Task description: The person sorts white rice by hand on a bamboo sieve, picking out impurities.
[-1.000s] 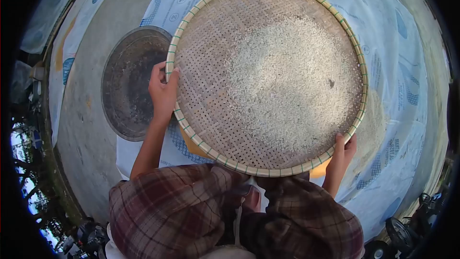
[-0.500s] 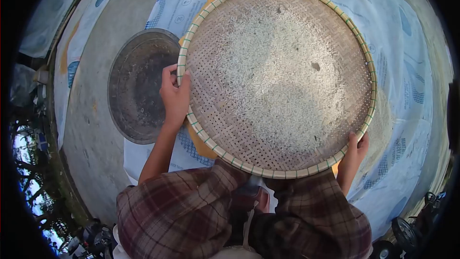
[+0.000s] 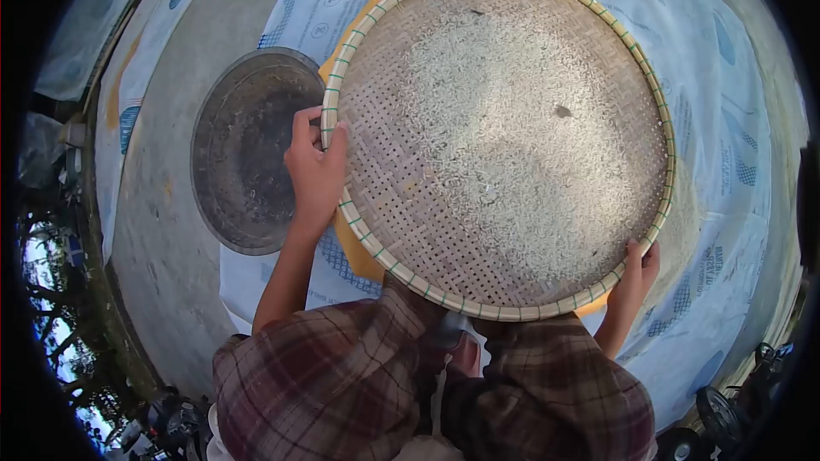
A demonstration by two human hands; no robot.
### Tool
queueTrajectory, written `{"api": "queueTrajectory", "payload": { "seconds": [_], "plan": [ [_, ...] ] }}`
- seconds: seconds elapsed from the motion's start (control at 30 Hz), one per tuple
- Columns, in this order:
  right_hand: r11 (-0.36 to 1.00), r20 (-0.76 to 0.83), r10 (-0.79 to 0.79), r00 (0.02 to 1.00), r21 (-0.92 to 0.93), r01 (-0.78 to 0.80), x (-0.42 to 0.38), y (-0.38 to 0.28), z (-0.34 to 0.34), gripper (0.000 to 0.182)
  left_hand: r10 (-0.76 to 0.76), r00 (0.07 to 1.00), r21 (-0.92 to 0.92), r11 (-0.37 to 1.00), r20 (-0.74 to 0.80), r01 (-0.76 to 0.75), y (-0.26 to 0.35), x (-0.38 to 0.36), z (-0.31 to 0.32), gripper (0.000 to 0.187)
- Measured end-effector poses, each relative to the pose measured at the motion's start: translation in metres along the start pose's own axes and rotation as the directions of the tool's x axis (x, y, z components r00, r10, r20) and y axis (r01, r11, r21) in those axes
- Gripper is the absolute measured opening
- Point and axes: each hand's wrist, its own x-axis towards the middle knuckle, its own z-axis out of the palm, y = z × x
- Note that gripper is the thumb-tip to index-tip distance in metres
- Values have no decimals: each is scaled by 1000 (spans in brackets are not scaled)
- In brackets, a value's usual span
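Note:
A round woven bamboo winnowing tray (image 3: pixel 389 226) is held up in front of me, with green stitching along its rim. Pale rice grains (image 3: pixel 521 137) lie spread over its middle and right side, with a few dark bits among them. My left hand (image 3: pixel 316 162) grips the rim at the left, thumb on the inside and fingers outside. At the lower right, my right hand (image 3: pixel 634 277) clasps the rim with its thumb on top; its other fingers are partly hidden under the tray.
Left of the tray stands a dark round basin (image 3: pixel 248 154) with some residue inside. Beneath the tray a yellow object (image 3: pixel 363 252) shows in part on a pale blue printed sheet (image 3: pixel 717 162). A grain heap (image 3: pixel 683 222) peeks out at the right. Concrete ground (image 3: pixel 162 230) lies left.
The tray has shifted slightly to the right with both hands on it. The grains have slid toward the right and lower right, baring more weave at the left.

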Motion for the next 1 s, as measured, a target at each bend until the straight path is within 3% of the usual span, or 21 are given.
{"api": "queueTrajectory", "payload": {
  "seconds": [0.03, 0.07, 0.1, 0.23, 0.3, 0.37, 0.43, 0.5, 0.57, 0.6, 0.7, 0.77, 0.83, 0.9, 1.0],
  "plan": [
    [995, 27, -26, 999, -97, 28, -9, -2, 13, 14, -31, 999, 59, 998, -17, 32, -12, 13, -14, 22],
    [995, 74, -56, 996, -74, 62, -17, 4, 28, 15, -56, 998, 124, 991, -31, 59, -19, 20, -21, 22],
    [997, 49, 25, 999, -76, -22, -26, -3, 42, 15, -56, 998, 130, 990, -31, 59, -17, 20, -22, 22],
    [996, -32, 55, 998, 77, -52, 1, 6, 10, 9, -30, 1000, 161, 986, -5, 30, 8, 6, -15, 21],
    [996, -14, 63, 998, 58, -62, 4, 9, -6, 10, 7, 999, 4, 1000, 34, -7, 10, -4, -4, 22],
    [997, 38, -55, 998, -46, 57, -9, -5, 7, 12, -5, 1000, -81, 997, 11, 6, -14, 11, -11, 22],
    [996, 54, -47, 997, -70, 50, -27, -9, 39, 16, -67, 998, 148, 987, -3, 67, -35, 28, -26, 22],
    [997, 3, -72, 997, -7, 72, -21, -4, 42, 16, -75, 997, 146, 986, -19, 77, -30, 26, -28, 22],
    [994, 16, 29, 999, 104, -30, 2, 6, 3, 17, 9, 1000, -12, 1000, 5, -8, -1, 6, -10, 22],
    [994, 24, 67, 997, 89, -68, 7, 0, -10, 18, -21, 999, 14, 1000, 50, 21, 12, -4, -3, 21],
    [998, -50, -13, 999, 55, 16, 2, 6, -10, 16, 0, 999, -124, 992, 44, 5, -11, 0, -2, 21],
    [997, 49, -60, 997, -54, 63, -20, 0, 25, 15, -43, 999, -79, 996, 25, 45, -40, 17, -15, 21],
    [999, 83, 10, 997, -31, -7, -28, -11, 41, 13, -25, 1000, 119, 993, -4, 25, -35, 26, -30, 21],
    [998, -51, -22, 998, 54, 25, -8, 1, 20, 10, -67, 998, 94, 993, -2, 67, -16, 5, -13, 21],
    [996, -45, 11, 999, 92, -6, 7, 4, -14, 10, -71, 997, -83, 994, 39, 74, 5, -15, 6, 22]
  ]
}}
